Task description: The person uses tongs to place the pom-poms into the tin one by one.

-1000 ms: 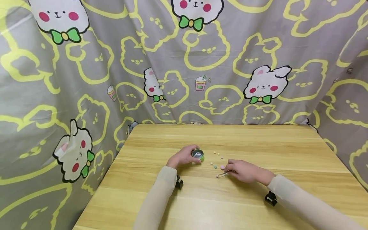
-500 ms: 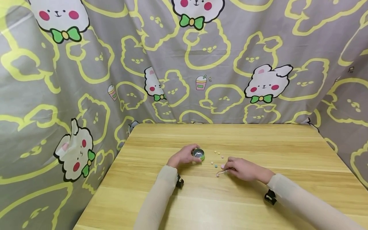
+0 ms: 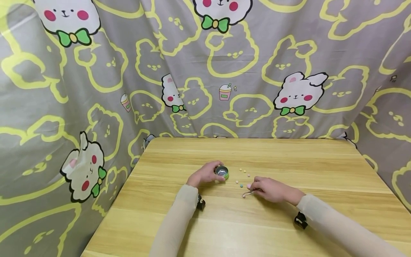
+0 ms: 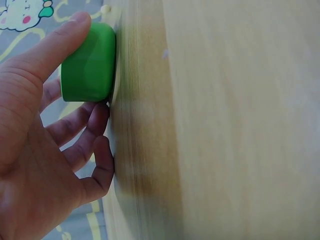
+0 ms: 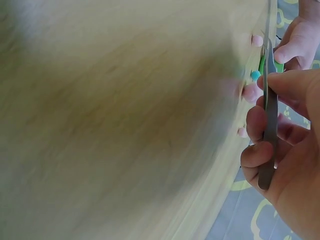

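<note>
My left hand [image 3: 207, 173] grips a small round green tin [image 4: 90, 62] between thumb and fingers. The tin stands upright on the table, its open top showing a silvery inside in the head view. Metal tweezers [image 5: 270, 120] are pinched in my right hand [image 3: 273, 189], pointing left. Their tips are right at a small pinkish bead [image 3: 243, 196]. A larger pink bead [image 3: 248, 186] lies beside my right fingertips, partly hidden by them. Between tin and right hand are a teal bead [image 3: 241, 186] and a cream bead [image 3: 237, 182].
Farther back on the wooden table [image 3: 257, 232] lie two yellow beads [image 3: 242, 170] and a pale pink one [image 3: 248, 175]. A patterned curtain [image 3: 192, 117] hangs behind the table and along its sides. Black wrist cameras [image 3: 301, 220] sit under both sleeves.
The tweezer tips have shifted slightly at the small pinkish bead, with the right hand barely moving. My left hand and the tin stay where they were.
</note>
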`<state>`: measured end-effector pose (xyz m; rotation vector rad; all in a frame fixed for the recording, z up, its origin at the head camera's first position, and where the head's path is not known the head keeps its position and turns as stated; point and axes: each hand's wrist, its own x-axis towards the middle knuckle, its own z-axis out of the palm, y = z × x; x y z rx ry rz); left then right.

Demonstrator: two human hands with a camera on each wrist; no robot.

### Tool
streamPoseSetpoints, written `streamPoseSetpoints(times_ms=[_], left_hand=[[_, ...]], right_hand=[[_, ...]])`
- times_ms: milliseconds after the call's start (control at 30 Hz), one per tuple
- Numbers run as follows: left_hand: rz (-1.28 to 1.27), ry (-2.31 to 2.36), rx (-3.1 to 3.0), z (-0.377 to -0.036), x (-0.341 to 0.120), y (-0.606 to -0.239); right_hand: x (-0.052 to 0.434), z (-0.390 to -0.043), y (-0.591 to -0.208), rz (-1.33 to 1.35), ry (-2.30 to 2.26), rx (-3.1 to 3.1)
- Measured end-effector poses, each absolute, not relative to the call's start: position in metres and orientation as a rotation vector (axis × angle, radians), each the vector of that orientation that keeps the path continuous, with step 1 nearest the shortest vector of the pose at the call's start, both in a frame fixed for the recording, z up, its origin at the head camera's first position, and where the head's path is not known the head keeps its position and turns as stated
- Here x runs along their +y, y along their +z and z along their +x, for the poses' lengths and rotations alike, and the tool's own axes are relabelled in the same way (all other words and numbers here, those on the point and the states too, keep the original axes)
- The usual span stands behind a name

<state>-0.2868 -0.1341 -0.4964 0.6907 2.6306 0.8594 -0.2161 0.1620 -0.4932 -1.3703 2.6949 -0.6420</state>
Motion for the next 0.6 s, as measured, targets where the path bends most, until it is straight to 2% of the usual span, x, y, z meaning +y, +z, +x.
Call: streamPoseSetpoints(times_ms=[600], left_hand=[[0.69, 0.859, 2.629, -0.2861, -0.1343, -0.4953]], right_hand=[[0.1665, -0.2204, -0.4944, -1.461, -0.716, 2.721]])
